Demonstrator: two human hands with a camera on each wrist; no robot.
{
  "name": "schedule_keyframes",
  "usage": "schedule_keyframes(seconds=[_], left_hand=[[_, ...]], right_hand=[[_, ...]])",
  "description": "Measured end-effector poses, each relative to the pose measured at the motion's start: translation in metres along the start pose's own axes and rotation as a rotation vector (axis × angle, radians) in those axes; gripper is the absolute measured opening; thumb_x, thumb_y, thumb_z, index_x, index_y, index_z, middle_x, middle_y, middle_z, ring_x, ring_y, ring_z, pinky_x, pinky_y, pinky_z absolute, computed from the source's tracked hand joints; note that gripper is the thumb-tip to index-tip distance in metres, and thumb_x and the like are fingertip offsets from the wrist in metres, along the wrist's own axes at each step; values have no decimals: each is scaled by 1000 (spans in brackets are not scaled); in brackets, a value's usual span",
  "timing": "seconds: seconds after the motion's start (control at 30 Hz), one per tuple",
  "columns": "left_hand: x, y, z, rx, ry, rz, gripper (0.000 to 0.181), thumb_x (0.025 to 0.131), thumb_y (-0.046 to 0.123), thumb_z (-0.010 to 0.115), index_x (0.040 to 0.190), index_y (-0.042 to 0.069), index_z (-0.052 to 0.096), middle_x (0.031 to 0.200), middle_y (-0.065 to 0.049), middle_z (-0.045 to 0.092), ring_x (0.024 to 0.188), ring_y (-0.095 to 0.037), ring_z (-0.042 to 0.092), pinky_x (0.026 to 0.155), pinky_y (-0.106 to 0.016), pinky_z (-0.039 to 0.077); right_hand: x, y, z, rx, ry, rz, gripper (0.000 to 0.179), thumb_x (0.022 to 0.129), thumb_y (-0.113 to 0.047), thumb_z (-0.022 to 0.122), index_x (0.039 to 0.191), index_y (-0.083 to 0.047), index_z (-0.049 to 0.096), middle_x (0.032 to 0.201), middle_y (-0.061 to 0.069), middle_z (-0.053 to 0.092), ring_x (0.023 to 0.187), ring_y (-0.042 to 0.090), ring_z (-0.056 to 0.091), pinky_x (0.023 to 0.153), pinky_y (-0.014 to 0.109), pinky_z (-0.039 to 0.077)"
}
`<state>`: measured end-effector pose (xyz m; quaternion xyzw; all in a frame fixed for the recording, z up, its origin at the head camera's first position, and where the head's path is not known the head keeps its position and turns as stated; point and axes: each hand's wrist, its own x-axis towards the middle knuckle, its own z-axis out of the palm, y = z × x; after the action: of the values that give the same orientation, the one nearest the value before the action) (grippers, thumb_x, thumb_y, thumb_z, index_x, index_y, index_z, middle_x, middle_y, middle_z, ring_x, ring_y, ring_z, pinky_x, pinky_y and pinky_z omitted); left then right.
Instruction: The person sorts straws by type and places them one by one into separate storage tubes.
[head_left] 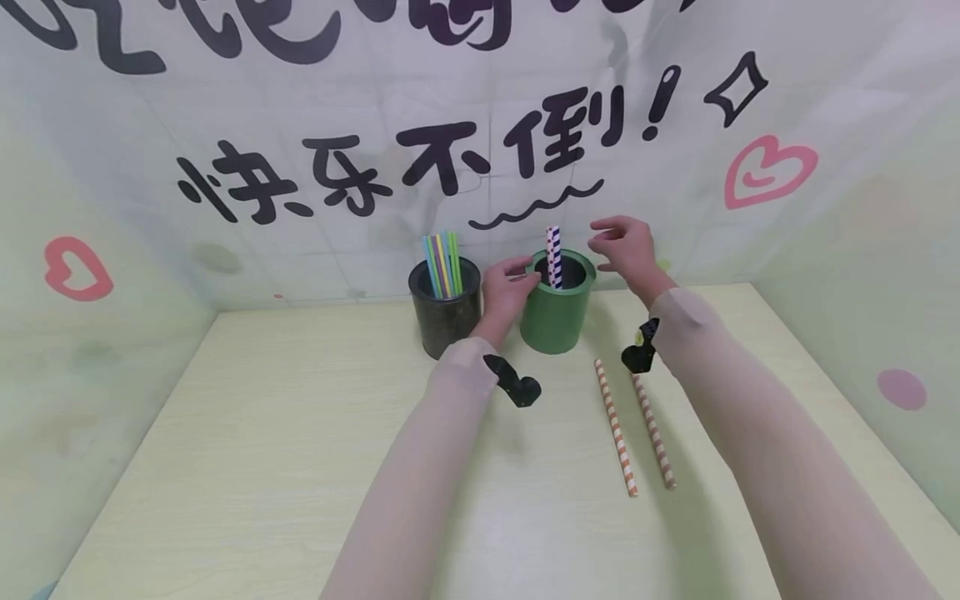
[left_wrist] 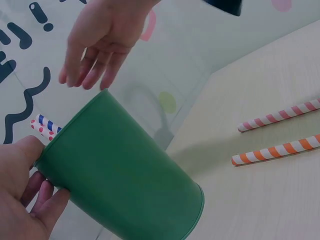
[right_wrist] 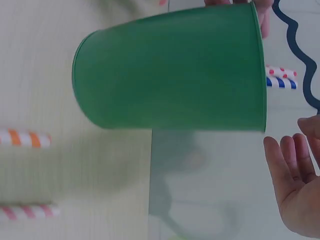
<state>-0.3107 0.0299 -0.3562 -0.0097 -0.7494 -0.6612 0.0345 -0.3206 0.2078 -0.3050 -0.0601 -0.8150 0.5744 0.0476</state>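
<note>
My left hand pinches the rim of a green cup from its left side, thumb over the edge and fingers against the outer wall. Two patterned straws stand in that cup, a red-dotted straw and a blue-striped straw. To the right of the rim, my right hand is raised with loosely bent fingers, holding nothing. On the table in front lie an orange-striped straw and a pink-striped straw, roughly side by side.
A black cup with several thin coloured straws stands just left of my left hand. Behind both cups rises a white printed backdrop. The pale table has walls on its left and right sides.
</note>
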Motion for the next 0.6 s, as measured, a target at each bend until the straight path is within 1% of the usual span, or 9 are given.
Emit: schedule_keyframes(seconds=[0.07, 0.13, 0.23, 0.33, 0.43, 0.5, 0.6], left_hand=[[0, 1, 0, 10, 2, -1, 33, 82, 7, 67, 114, 4, 63, 110, -10, 61, 100, -19, 56, 79, -23, 51], [0, 1, 0, 16, 8, -2, 32, 82, 7, 66, 114, 4, 64, 109, -10, 62, 100, -19, 56, 79, -24, 51], [-1, 0, -1, 25, 16, -6, 31, 82, 7, 66, 113, 4, 64, 108, -10, 62, 100, -20, 56, 79, -25, 52], [0, -1, 0, 21, 11, -8, 32, 82, 7, 67, 114, 4, 64, 109, -11, 62, 100, -20, 56, 79, -24, 52], [0, 0, 0, 16, 1, -14, 33, 82, 8, 67, 115, 4, 63, 110, -10, 61, 101, -20, 56, 79, -24, 51], [-1, 0, 0, 16, -4, -17, 33, 82, 9, 66, 115, 5, 63, 110, -10, 61, 101, -20, 55, 79, -24, 51], [-1, 2, 0, 24, -4, -17, 33, 83, 9, 66, 115, 5, 63, 111, -10, 60, 102, -20, 55, 80, -24, 51]], right_hand=[[-3, 5, -8, -25, -29, -1, 37, 88, -6, 57, 124, 3, 52, 101, 10, 53, 96, 25, 54, 76, 39, 54], [-6, 13, -13, -42, -65, -6, 37, 88, -5, 57, 124, 4, 51, 98, 10, 54, 95, 24, 55, 76, 40, 54], [-11, 27, -20, -68, -131, -4, 37, 89, -6, 57, 124, 5, 51, 94, 8, 57, 88, 17, 58, 76, 41, 54], [-18, 42, -28, -84, -198, 8, 38, 90, -7, 57, 125, 6, 49, 98, 13, 60, 79, 8, 58, 78, 43, 53], [-25, 57, -35, -76, -249, 29, 40, 90, -6, 57, 127, 7, 46, 104, 18, 59, 76, 4, 58, 82, 46, 51], [-30, 67, -38, -75, -270, 47, 40, 90, -6, 56, 127, 7, 46, 104, 17, 59, 78, 5, 59, 83, 47, 50], [-37, 81, -40, -68, -277, 87, 41, 90, -6, 56, 127, 7, 45, 104, 17, 59, 89, 19, 60, 84, 48, 50]])
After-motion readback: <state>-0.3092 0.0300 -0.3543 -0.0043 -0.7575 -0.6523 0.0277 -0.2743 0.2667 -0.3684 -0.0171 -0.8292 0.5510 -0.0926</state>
